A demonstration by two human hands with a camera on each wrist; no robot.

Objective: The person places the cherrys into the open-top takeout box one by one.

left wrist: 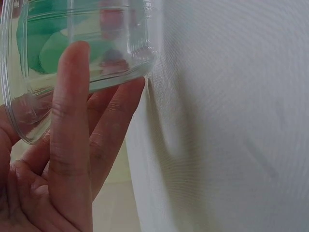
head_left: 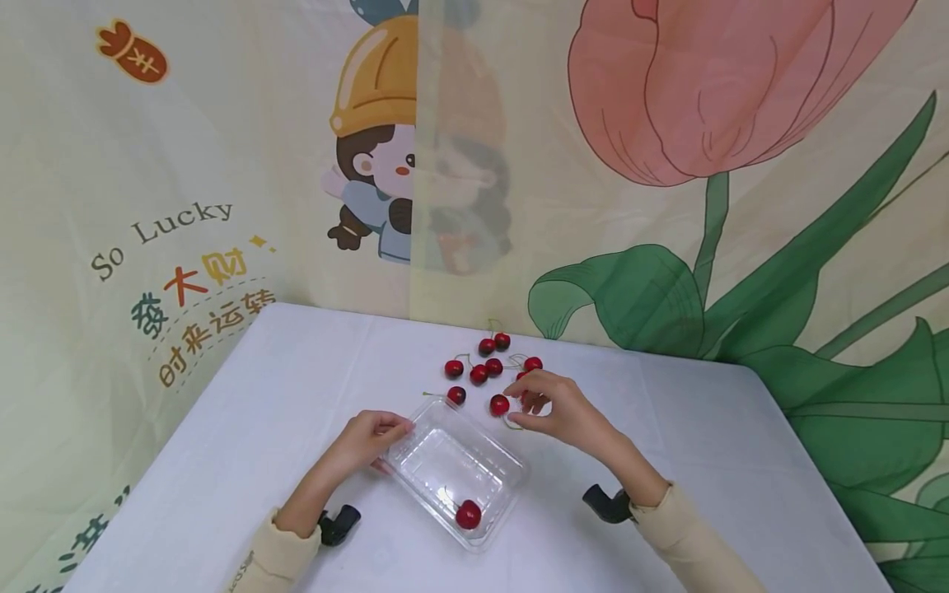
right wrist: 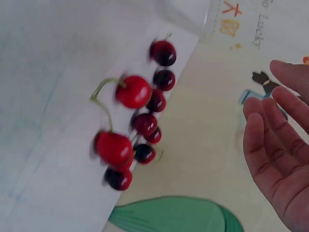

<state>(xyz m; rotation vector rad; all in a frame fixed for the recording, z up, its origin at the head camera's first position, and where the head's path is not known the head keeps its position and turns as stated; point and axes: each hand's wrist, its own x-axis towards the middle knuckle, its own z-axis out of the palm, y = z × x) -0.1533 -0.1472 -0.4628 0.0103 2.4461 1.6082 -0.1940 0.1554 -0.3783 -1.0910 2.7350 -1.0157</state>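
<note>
My left hand (head_left: 363,441) grips the left side of a clear plastic box (head_left: 437,457). In the left wrist view, fingers (left wrist: 72,111) lie against the box's outer wall (left wrist: 130,72). One red cherry (head_left: 468,515) with a stem lies in the box's near corner. Over the white table, my right hand (head_left: 559,408) hovers beside a red cherry (head_left: 499,404), thumb and fingers apart. The right wrist view shows this hand (right wrist: 280,150) with nothing between its fingers. Two bright cherries joined by their stems, one of them a cherry (right wrist: 133,92), lie nearest that camera.
Several dark red cherries (head_left: 479,375) with green stems are scattered behind the box, toward the table's back edge. A printed cloth (head_left: 296,165) hangs behind the white table (head_left: 311,362). Black camera mounts (head_left: 608,503) sit at both wrists.
</note>
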